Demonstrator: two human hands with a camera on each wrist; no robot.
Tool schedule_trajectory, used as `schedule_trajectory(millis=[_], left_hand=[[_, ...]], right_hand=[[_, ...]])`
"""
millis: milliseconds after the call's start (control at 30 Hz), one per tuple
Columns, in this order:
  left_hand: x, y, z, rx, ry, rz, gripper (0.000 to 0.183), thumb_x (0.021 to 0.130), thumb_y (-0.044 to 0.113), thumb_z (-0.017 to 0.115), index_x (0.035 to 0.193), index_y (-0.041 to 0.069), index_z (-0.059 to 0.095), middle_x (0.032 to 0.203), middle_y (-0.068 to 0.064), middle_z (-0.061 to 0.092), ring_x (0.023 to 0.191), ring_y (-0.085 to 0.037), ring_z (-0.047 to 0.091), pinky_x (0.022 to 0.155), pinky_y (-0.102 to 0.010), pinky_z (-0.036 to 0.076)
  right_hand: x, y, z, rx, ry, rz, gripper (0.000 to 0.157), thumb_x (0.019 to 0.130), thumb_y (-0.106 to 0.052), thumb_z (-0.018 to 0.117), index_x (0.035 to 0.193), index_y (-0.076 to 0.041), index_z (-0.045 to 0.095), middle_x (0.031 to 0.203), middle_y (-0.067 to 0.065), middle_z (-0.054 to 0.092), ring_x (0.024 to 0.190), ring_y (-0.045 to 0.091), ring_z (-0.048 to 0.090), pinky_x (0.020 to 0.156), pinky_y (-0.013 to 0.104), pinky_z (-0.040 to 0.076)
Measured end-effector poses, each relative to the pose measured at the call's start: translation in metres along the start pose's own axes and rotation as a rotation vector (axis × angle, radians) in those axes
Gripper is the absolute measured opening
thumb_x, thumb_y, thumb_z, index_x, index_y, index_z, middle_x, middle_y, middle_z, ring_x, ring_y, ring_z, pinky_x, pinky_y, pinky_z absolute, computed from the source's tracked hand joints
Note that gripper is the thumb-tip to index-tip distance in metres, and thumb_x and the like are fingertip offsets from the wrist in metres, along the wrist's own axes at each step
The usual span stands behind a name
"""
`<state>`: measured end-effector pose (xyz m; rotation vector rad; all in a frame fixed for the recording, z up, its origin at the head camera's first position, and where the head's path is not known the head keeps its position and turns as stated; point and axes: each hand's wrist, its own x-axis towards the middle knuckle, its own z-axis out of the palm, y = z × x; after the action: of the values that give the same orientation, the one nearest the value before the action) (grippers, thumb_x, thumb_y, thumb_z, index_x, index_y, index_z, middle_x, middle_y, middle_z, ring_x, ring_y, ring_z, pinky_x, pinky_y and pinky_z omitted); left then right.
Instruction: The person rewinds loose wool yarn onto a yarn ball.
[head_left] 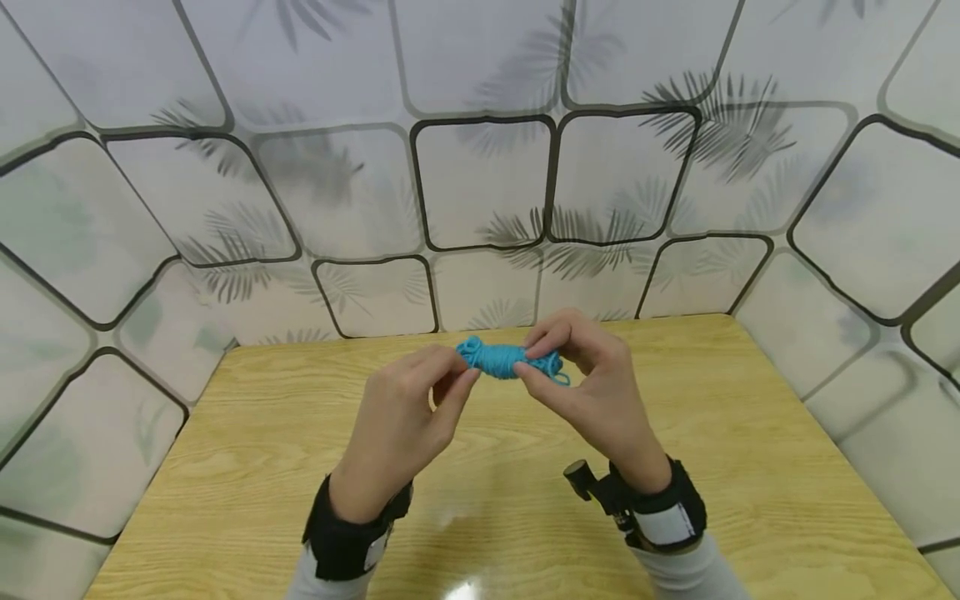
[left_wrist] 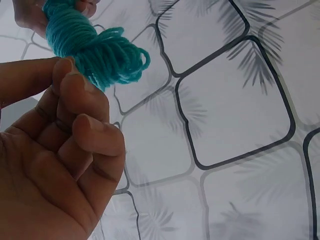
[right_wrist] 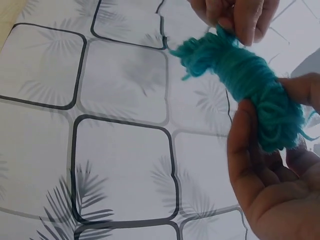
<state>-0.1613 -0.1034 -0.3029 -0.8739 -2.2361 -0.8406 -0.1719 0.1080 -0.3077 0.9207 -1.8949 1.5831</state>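
Note:
A small bundle of blue yarn (head_left: 498, 360), wound round its middle with loops at both ends, is held up over the table. My right hand (head_left: 592, 379) grips its right end between thumb and fingers; a loose loop sticks out there. At the left end, the thumb and forefinger of my left hand (head_left: 408, 408) pinch together on the yarn. The left wrist view shows the looped end of the yarn (left_wrist: 112, 57) just beyond the left fingertips. In the right wrist view, the left fingers (right_wrist: 247, 20) pinch a bit of the yarn (right_wrist: 245, 75) near its far end.
Below the hands lies a wood-grain table (head_left: 262, 467). Pale walls (head_left: 480, 183) with dark outlined shapes and leaf prints close it in behind and at both sides. Each wrist wears a black strap (head_left: 348, 533); a small dark camera stalk (head_left: 581, 479) juts from the right one.

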Motion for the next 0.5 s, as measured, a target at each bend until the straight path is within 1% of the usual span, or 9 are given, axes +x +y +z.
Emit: schedule_trajectory(millis=[100,267,367,433,500], left_hand=[[0.0008,-0.0009,-0.0008,-0.1,0.034,-0.004,0.009,0.09,0.004,0.068,0.082,0.008,0.067,0.067,-0.001,0.063,0.056,-0.009,0.052,0.044,-0.032,0.046],[0.0035,-0.0023,0.001,-0.247,0.134,-0.009,0.006,0.088,0.0,0.069,0.085,0.004,0.073,0.076,-0.007,0.075,0.058,-0.009,0.06,0.045,-0.034,0.049],[0.0051,-0.0041,0.0041,-0.351,0.187,-0.037,0.007,0.085,-0.002,0.072,0.084,0.002,0.077,0.075,-0.011,0.077,0.056,-0.011,0.063,0.048,-0.03,0.051],[0.005,-0.0058,0.0065,-0.44,0.198,-0.069,0.008,0.084,-0.005,0.073,0.082,0.001,0.077,0.073,-0.013,0.077,0.056,-0.013,0.064,0.051,-0.026,0.053],[0.0049,-0.0073,0.008,-0.529,0.193,-0.093,0.009,0.083,-0.01,0.072,0.081,-0.002,0.076,0.072,-0.017,0.076,0.055,-0.015,0.065,0.055,-0.022,0.055]], right_hand=[[-0.0008,-0.0002,0.0031,0.017,0.064,-0.019,0.022,0.073,0.023,0.071,0.084,0.006,0.062,0.092,0.019,0.061,0.083,0.023,0.06,0.076,0.018,0.056],[-0.0001,0.0001,0.0073,0.068,0.141,-0.052,0.02,0.072,0.025,0.069,0.083,0.011,0.06,0.093,0.023,0.06,0.084,0.023,0.061,0.074,0.018,0.056],[0.0,-0.0004,0.0083,0.126,0.149,-0.07,0.017,0.073,0.024,0.068,0.082,0.013,0.059,0.095,0.017,0.061,0.086,0.023,0.061,0.074,0.019,0.057],[-0.0003,-0.0001,0.0082,0.177,0.135,-0.074,0.015,0.075,0.022,0.068,0.083,0.014,0.058,0.097,0.012,0.062,0.088,0.023,0.06,0.074,0.019,0.056],[-0.0004,0.0001,0.0074,0.22,0.11,-0.074,0.014,0.077,0.019,0.068,0.083,0.014,0.057,0.099,0.007,0.062,0.089,0.024,0.06,0.074,0.02,0.056]])
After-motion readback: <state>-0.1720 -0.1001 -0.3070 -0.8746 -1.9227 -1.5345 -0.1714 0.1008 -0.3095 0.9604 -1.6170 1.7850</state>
